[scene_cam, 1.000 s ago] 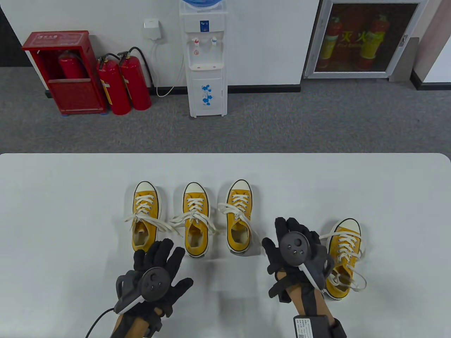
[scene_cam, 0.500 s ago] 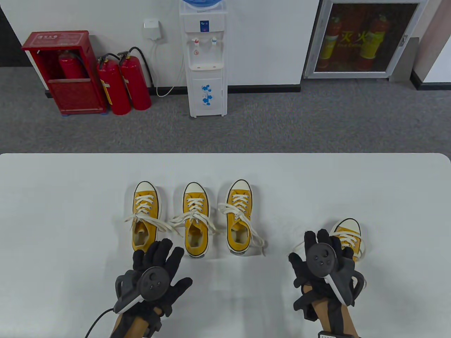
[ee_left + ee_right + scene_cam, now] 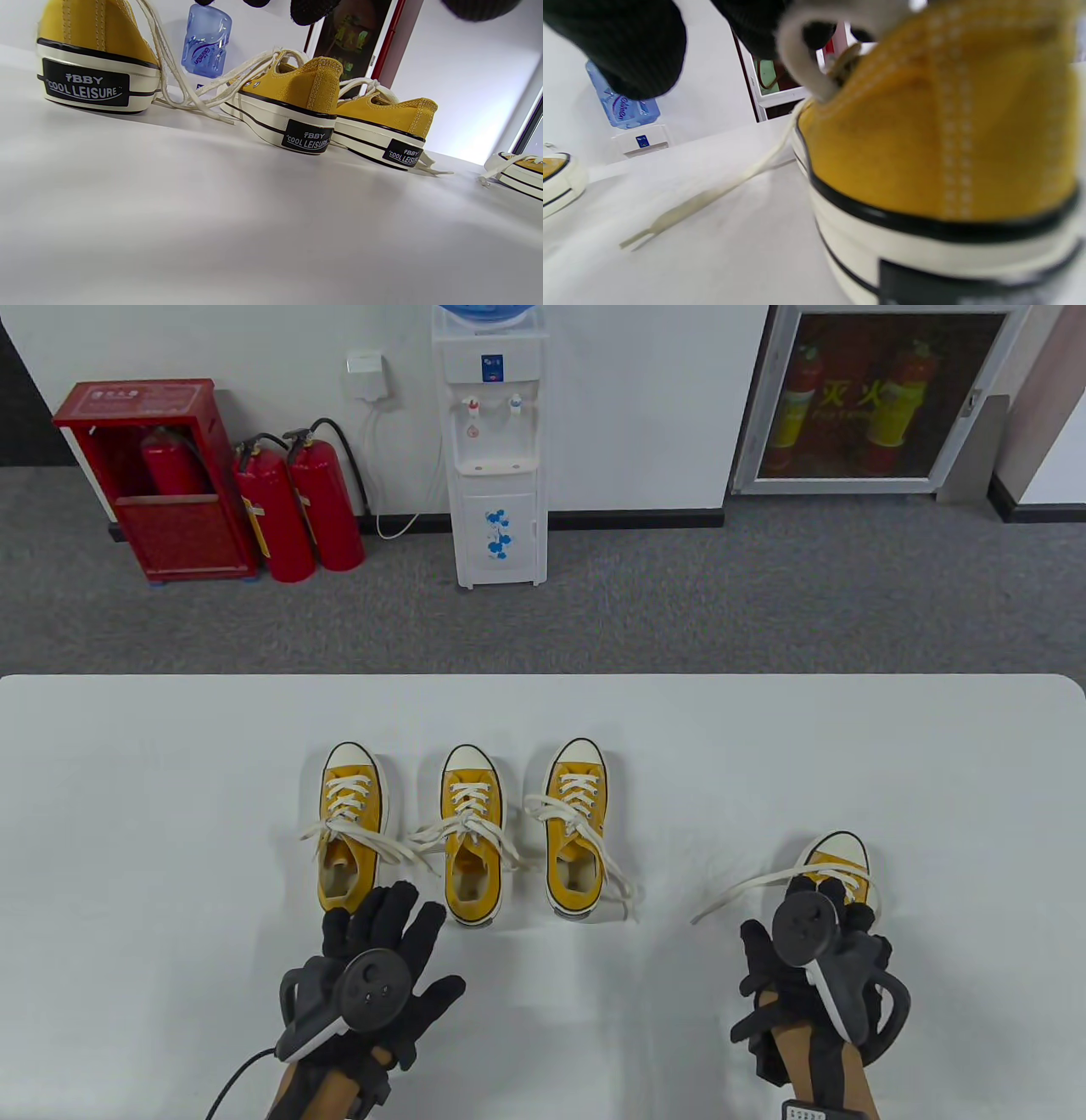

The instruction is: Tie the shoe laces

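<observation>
Three yellow canvas shoes stand in a row mid-table: left [image 3: 349, 797], middle [image 3: 469, 806], right [image 3: 577, 806], all with loose white laces. A fourth yellow shoe [image 3: 840, 853] stands apart at the right, with only its toe showing. My right hand [image 3: 814, 912] lies over its lacing and opening, thumb off to the left. Whether it grips anything is hidden. One lace end [image 3: 738, 895] lies stretched left on the table. The right wrist view shows the shoe's heel [image 3: 937, 140] close up. My left hand [image 3: 399, 925] rests flat, fingers spread, by the left shoe's heel.
The white table [image 3: 170, 814] ends at a far edge, with grey floor beyond. A water dispenser [image 3: 496, 449] and red fire extinguishers [image 3: 297, 509] stand by the wall. The left wrist view shows the row's heels [image 3: 292, 93] and the fourth shoe [image 3: 517, 171].
My right hand has moved right and nearer, from beside the fourth shoe to over it. A lace end now lies stretched out to the left. The left hand has not moved.
</observation>
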Available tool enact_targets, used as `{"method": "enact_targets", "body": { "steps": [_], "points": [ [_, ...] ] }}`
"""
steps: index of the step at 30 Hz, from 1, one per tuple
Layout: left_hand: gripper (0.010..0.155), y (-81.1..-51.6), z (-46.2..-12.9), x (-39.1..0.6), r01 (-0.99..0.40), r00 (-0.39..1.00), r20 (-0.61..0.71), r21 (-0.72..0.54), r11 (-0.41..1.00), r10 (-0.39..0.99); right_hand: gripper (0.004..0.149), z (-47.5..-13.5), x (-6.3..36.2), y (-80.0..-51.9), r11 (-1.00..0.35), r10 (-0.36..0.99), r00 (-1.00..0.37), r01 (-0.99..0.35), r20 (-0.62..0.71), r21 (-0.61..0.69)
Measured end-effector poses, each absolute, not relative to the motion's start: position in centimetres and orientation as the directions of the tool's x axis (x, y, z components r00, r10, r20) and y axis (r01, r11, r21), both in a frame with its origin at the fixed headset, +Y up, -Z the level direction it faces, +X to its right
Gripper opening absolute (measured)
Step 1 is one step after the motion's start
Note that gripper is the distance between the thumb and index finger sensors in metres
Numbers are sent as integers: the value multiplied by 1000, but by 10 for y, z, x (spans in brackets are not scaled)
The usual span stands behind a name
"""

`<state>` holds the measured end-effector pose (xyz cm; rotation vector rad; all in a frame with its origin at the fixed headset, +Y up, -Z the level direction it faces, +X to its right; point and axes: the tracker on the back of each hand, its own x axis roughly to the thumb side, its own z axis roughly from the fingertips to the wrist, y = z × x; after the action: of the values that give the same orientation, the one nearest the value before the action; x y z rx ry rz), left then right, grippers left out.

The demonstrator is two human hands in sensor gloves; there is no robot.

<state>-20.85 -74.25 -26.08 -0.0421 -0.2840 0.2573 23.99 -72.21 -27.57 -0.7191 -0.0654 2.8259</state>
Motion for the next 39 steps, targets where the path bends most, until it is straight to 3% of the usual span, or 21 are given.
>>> {"method": "enact_targets", "body": {
  "steps": [13, 23, 39],
  "points": [
    [87, -743, -261, -209, -246, 928, 268, -81, 966, 259, 80, -281, 259, -737, -977, 200, -809, -209, -553, -48],
    [87, -743, -261, -209, -247, 928, 267, -84, 965, 261, 64, -282, 264, -737, -978, 191, -813, -208, -550, -31],
    [87, -743, -261, -209, -246, 928, 263, -96, 965, 263, 66, -282, 266, -735, -980, 161, -827, -199, -538, 12]
  ]
}}
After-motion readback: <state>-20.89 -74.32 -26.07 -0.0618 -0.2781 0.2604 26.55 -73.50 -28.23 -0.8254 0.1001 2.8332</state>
